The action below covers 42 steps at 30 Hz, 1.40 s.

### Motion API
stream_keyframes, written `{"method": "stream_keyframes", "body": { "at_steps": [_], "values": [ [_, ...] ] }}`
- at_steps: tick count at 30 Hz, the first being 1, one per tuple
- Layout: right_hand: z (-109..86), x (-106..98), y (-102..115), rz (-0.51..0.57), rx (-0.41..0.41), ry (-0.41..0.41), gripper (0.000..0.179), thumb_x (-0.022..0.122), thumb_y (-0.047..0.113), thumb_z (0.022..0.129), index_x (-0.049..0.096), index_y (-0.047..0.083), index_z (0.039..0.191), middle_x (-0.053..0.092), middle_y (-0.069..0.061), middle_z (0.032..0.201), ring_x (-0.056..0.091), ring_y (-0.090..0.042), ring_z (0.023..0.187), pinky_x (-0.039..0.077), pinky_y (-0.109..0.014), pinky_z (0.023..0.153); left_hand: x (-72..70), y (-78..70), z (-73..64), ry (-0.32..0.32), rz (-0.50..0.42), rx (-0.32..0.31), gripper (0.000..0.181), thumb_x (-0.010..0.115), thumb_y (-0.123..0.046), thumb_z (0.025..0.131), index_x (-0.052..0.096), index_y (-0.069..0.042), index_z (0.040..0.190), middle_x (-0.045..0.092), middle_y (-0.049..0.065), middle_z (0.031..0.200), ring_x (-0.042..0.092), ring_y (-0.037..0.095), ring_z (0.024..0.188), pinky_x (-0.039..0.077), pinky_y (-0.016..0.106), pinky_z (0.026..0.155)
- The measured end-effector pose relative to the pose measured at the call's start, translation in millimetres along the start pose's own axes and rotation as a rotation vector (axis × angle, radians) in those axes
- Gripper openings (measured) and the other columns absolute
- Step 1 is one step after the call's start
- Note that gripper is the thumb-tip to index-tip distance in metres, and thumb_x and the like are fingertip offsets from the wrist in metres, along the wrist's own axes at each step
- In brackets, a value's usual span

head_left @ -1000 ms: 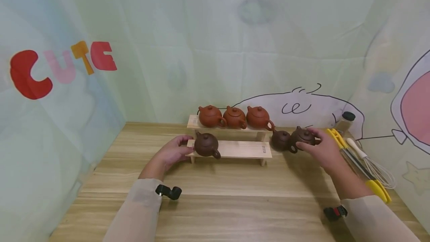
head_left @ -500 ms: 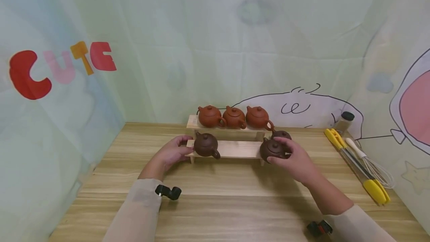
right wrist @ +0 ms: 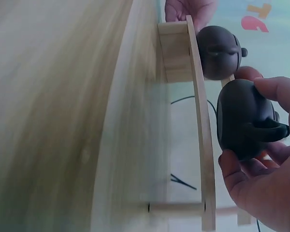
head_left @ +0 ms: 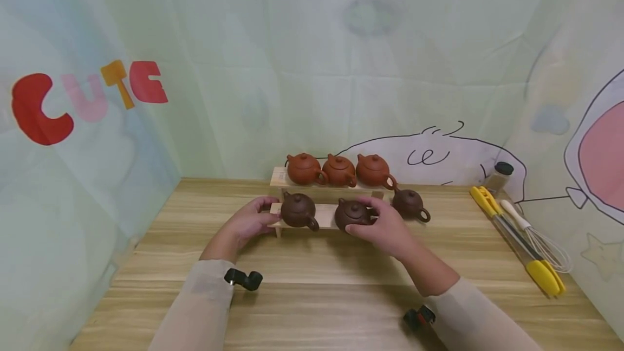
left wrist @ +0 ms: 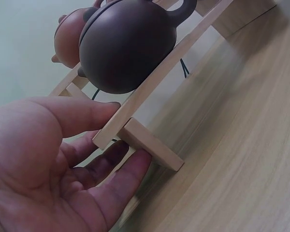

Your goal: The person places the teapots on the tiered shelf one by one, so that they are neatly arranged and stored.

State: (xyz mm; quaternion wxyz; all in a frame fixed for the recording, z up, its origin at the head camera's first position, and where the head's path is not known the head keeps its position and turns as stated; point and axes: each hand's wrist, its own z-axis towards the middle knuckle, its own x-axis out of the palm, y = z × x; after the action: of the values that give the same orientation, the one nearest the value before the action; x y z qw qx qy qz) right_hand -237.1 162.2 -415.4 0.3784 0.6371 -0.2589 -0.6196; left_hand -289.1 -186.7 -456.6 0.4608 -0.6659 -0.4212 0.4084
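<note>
My left hand [head_left: 251, 222] grips the left end of the lower wooden stand [head_left: 325, 215]. In the left wrist view the thumb lies on the plank's top edge and fingers touch the leg below. A dark brown teapot [head_left: 297, 210] sits at that end. With thumb and fingers around its sides, my right hand [head_left: 390, 227] holds a second dark teapot [head_left: 352, 214] over the middle of the plank. The right wrist view shows a small gap between this teapot's base [right wrist: 222, 116] and the plank [right wrist: 204, 130]. A third dark teapot [head_left: 407, 203] rests on the table, right of the stand.
Behind, a higher wooden stand [head_left: 279, 176] carries three reddish teapots [head_left: 338, 171] in a row. Yellow-ended tongs [head_left: 517, 240], a whisk [head_left: 541, 240] and a black-capped jar [head_left: 498, 177] are at the right. A printed cloth [head_left: 312, 69] hangs behind the table [head_left: 312, 307].
My right hand has carried the dark teapot leftward from the table's right side to over the lower stand. The left hand has stayed at the stand's end.
</note>
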Motion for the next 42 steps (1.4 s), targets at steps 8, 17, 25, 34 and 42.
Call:
{"method": "stream_keyframes", "body": {
  "at_steps": [8, 17, 25, 34, 42],
  "values": [
    [15.2, 18, 14, 0.012, -0.036, -0.012, 0.072, 0.091, 0.031, 0.083, 0.063, 0.015, 0.148, 0.070, -0.012, 0.139, 0.064, -0.031, 0.127, 0.052, -0.051, 0.109, -0.1, -1.2, 0.9, 0.005, -0.002, -0.005, 0.062, 0.063, -0.010, 0.104, 0.037, 0.001, 0.159, 0.028, 0.023, 0.168, 0.056, 0.031, 0.133, 0.052, 0.052, 0.116],
    [22.6, 30, 16, -0.034, -0.031, -0.027, 0.073, 0.090, 0.032, 0.083, 0.062, 0.018, 0.149, 0.066, -0.012, 0.147, 0.063, -0.031, 0.133, 0.051, -0.052, 0.111, -0.4, -1.3, -1.0, -0.002, 0.011, -0.011, 0.061, 0.063, -0.011, 0.104, 0.038, 0.001, 0.158, 0.027, 0.023, 0.169, 0.056, 0.032, 0.134, 0.052, 0.052, 0.116],
    [25.5, 30, 17, -0.051, -0.018, -0.017, 0.072, 0.090, 0.035, 0.083, 0.062, 0.021, 0.148, 0.066, -0.011, 0.147, 0.062, -0.032, 0.133, 0.050, -0.053, 0.113, -1.4, -1.5, -0.4, 0.000, 0.005, -0.007, 0.060, 0.063, -0.009, 0.104, 0.038, 0.002, 0.158, 0.037, 0.023, 0.162, 0.060, 0.026, 0.124, 0.057, 0.046, 0.110],
    [23.5, 26, 18, -0.008, -0.015, 0.006, 0.072, 0.090, 0.036, 0.085, 0.061, 0.022, 0.149, 0.062, -0.011, 0.152, 0.059, -0.033, 0.138, 0.048, -0.054, 0.116, -1.3, -3.0, -1.7, 0.003, 0.007, 0.006, 0.061, 0.063, -0.009, 0.103, 0.037, 0.004, 0.157, 0.038, 0.024, 0.160, 0.059, 0.025, 0.126, 0.058, 0.042, 0.107],
    [8.9, 11, 4, 0.060, -0.028, 0.012, 0.062, 0.086, 0.036, 0.091, 0.063, 0.023, 0.147, 0.065, -0.005, 0.148, 0.067, -0.031, 0.126, 0.057, -0.050, 0.104, 1.7, -0.1, 0.4, 0.003, -0.037, 0.009, 0.061, 0.063, -0.005, 0.102, 0.038, 0.005, 0.156, 0.034, 0.024, 0.162, 0.058, 0.024, 0.123, 0.060, 0.036, 0.099]
  ]
}}
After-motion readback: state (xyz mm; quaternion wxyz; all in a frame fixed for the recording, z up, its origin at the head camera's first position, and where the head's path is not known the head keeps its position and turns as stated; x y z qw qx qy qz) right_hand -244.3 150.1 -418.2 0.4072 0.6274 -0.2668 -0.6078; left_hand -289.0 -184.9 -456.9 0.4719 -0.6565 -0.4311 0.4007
